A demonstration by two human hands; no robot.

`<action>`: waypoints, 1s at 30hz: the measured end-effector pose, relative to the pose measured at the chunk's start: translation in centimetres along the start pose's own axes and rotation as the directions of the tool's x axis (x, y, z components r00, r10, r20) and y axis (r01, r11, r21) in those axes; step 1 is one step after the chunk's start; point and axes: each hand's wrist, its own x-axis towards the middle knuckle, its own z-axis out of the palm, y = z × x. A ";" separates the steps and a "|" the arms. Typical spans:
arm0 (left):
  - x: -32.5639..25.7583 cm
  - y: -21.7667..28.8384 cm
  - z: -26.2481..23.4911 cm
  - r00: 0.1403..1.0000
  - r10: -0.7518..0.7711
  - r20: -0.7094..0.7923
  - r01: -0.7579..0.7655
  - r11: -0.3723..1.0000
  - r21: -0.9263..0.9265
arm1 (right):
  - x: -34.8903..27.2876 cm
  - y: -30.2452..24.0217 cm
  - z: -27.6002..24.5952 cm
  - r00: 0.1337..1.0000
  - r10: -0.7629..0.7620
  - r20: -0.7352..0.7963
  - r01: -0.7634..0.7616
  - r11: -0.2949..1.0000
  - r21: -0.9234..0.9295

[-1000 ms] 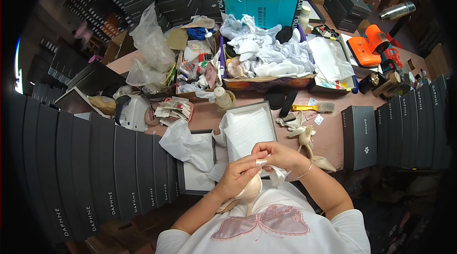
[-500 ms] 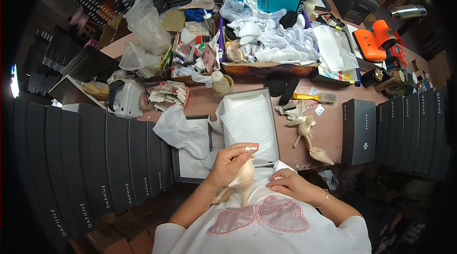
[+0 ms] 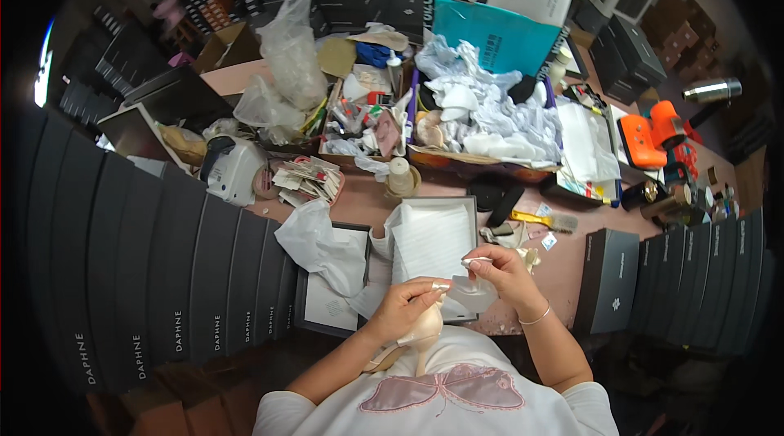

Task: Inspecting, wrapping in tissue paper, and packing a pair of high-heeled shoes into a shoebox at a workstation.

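Holding a cream heeled shoe (image 3: pixel 425 327) in front of the white shirt (image 3: pixel 535 411), with the left hand (image 3: pixel 402 306) curled round its top end; pinching some thin white scrap (image 3: pixel 477 261) in right hand (image 3: pixel 508 279) fingertips, kinda near the open box (image 3: pixel 441 200)

We take this for a shoe workroom: dark shoeboxes (image 3: pixel 192 264) flank a cluttered pink surface (image 3: pixel 565 274) bearing a yellow-handled brush (image 3: pixel 545 220), and we see a cream high-heeled shoe (image 3: pixel 426 328).
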 end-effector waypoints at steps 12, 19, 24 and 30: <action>0.2 -3.3 -2.7 0.984 0.031 -0.175 -0.057 0.988 -0.141 | 20.0 0.5 2.6 0.846 -0.495 0.198 0.454 0.473 -0.755; 0.8 -4.5 -3.3 0.986 0.000 -0.169 -0.026 0.988 -0.155 | 22.2 2.7 2.7 0.733 -0.605 0.311 0.516 0.198 -0.833; 0.7 -4.6 -3.5 0.987 -0.040 -0.158 0.014 0.986 -0.167 | 21.9 4.6 2.4 0.690 -0.647 0.324 0.525 0.139 -0.840; 0.4 -4.2 -3.2 0.988 -0.045 -0.144 0.023 0.988 -0.150 | 22.6 7.5 2.0 0.785 -0.586 0.202 0.473 0.354 -0.807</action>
